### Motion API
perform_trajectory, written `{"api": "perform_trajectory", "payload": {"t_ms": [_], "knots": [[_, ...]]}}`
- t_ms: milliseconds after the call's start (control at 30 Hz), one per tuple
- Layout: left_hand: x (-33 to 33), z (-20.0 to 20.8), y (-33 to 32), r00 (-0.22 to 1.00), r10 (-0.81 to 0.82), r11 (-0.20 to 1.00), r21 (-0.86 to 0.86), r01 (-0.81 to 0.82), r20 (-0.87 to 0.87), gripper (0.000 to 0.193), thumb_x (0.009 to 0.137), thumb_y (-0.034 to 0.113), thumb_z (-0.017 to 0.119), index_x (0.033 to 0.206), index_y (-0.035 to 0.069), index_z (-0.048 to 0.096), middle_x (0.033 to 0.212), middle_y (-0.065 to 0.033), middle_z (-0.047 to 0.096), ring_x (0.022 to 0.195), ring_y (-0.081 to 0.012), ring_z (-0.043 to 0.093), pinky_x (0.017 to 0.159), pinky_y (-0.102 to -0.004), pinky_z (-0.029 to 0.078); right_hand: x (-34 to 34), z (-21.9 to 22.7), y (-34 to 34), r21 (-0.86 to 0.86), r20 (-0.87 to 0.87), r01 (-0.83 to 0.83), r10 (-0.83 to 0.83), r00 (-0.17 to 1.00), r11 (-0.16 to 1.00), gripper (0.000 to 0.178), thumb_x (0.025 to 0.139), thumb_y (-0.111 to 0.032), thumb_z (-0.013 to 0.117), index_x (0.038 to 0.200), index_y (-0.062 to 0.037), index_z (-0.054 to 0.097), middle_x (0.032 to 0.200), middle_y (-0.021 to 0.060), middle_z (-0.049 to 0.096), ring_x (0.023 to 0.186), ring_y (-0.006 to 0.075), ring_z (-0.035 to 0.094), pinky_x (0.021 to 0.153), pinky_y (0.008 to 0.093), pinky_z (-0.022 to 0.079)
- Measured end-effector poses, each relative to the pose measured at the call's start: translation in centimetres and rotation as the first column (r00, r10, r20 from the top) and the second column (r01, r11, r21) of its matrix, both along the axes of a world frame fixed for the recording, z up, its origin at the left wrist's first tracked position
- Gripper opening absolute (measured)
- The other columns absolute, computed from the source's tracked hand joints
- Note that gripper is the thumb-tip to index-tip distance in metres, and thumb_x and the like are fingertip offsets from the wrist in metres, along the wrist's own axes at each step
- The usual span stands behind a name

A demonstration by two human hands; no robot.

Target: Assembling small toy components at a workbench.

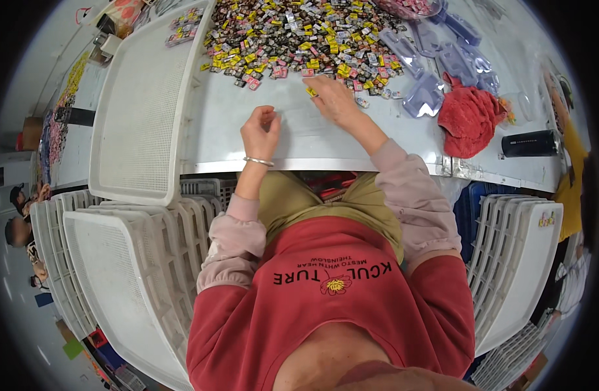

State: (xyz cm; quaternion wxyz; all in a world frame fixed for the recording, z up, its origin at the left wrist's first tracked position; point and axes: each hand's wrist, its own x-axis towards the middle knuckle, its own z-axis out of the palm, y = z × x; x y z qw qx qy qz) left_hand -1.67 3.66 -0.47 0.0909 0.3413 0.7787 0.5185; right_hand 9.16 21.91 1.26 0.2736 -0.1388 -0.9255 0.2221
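Note:
A large heap of small wrapped packets (299, 39) in yellow, pink, black and white covers the far part of the table. At its near edge is my right hand (337, 103), fingers reaching forward and a small yellow packet (311, 92) between thumb and fingertips. My left hand (260, 133), with a bangle (258, 161) on its wrist, is held over the bare metal nearer to me. Its fingers are curled in toward the thumb, and whatever they hold, if anything, is hidden. A few loose packets (362, 102) lie just right of my right hand.
A white mesh tray (140, 111) stands at the left, with packet-filled clear boxes (184, 29) beyond it. Purple plastic trays (424, 96), a red cloth (470, 120) and a dark bottle (530, 144) are on the right. Stacked trays (110, 267) flank me below the table edge (312, 165).

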Motion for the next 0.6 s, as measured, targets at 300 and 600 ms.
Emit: {"api": "perform_trajectory", "payload": {"t_ms": [300, 600], "knots": [[-0.6, 2.2, -1.5, 0.978, 0.005, 0.999, -0.047, -0.015, -0.209, 0.021, 0.086, 0.012, 0.064, 0.106, 0.004, 0.065, 0.091, -0.0067, 0.067, 0.073, -0.0142, 0.059, 0.064, -0.0255, 0.048, 0.8, 2.4, 1.5, -0.365, -0.006, -0.133, 0.141, 0.99, 0.921, 0.042, 0.075, 0.001, 0.064, 0.116, -0.0066, 0.062, 0.086, 0.0058, 0.058, 0.072, 0.0155, 0.059, 0.067, 0.0304, 0.051], [0.0, 5.8, 1.9, 0.597, -0.431, 0.877, 0.47, 0.1, 0.677, 0.019, 0.093, 0.013, 0.061, 0.106, -0.001, 0.063, 0.091, -0.0054, 0.067, 0.078, -0.0112, 0.063, 0.065, -0.0239, 0.052, 0.8, 4.4, -2.5, -0.758, -0.296, -0.27, 0.055, 0.954, 0.593, 0.037, 0.083, -0.005, 0.069, 0.118, -0.0026, 0.058, 0.099, 0.0047, 0.062, 0.084, 0.0087, 0.06, 0.062, 0.0237, 0.053]]}}
